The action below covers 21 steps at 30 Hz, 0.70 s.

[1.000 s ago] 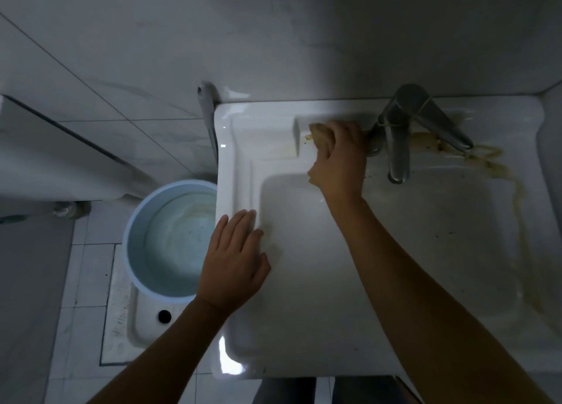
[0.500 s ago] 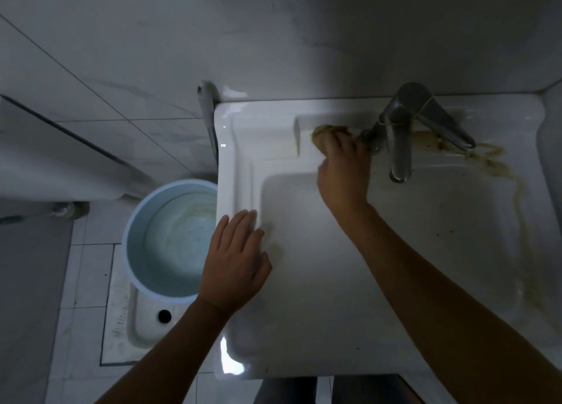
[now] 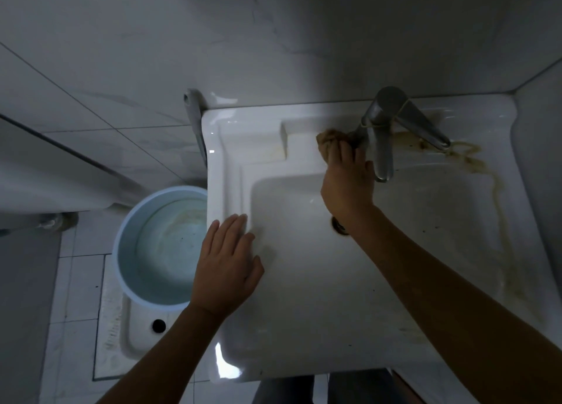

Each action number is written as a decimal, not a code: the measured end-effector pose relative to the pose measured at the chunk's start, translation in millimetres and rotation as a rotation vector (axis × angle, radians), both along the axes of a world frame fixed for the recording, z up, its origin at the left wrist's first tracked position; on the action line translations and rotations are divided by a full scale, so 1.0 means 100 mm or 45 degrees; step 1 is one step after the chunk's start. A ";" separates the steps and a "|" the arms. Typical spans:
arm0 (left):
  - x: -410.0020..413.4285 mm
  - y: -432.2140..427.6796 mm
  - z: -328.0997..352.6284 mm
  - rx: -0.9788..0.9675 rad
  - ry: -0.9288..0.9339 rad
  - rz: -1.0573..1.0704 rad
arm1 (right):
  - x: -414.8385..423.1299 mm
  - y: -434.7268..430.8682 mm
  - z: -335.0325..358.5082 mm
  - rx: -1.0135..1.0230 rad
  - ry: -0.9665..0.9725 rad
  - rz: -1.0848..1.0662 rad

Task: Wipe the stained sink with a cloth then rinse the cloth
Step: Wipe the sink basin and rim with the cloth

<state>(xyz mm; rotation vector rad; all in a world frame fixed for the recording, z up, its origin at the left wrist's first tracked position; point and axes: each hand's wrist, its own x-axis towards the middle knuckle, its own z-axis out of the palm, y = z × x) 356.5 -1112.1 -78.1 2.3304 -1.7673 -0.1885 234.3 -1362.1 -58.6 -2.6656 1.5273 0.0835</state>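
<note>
Two hands (image 3: 226,266) (image 3: 348,187) — one cloth (image 3: 327,139), apparently wadded.

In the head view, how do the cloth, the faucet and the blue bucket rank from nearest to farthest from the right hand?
1. cloth: gripped in the right hand, on the back ledge of the sink.
2. faucet: just to the right of the hand's fingers.
3. blue bucket: on the floor, left of the sink.

Right hand (image 3: 346,187) presses cloth (image 3: 327,139) beside faucet (image 3: 383,136)
</note>
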 end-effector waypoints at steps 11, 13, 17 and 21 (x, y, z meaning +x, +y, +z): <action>0.01 0.00 -0.01 0.005 0.010 0.008 | 0.32 0.15 -0.13 0.095 -0.305 0.026; 0.01 0.01 -0.01 0.017 0.004 0.013 | 0.21 0.34 -0.13 0.132 -0.419 0.174; 0.00 0.00 -0.01 -0.007 0.000 0.022 | -0.12 0.28 -0.14 0.123 -0.503 0.065; 0.00 -0.01 0.00 -0.014 0.011 0.026 | -0.12 0.04 -0.12 0.113 -0.610 -0.196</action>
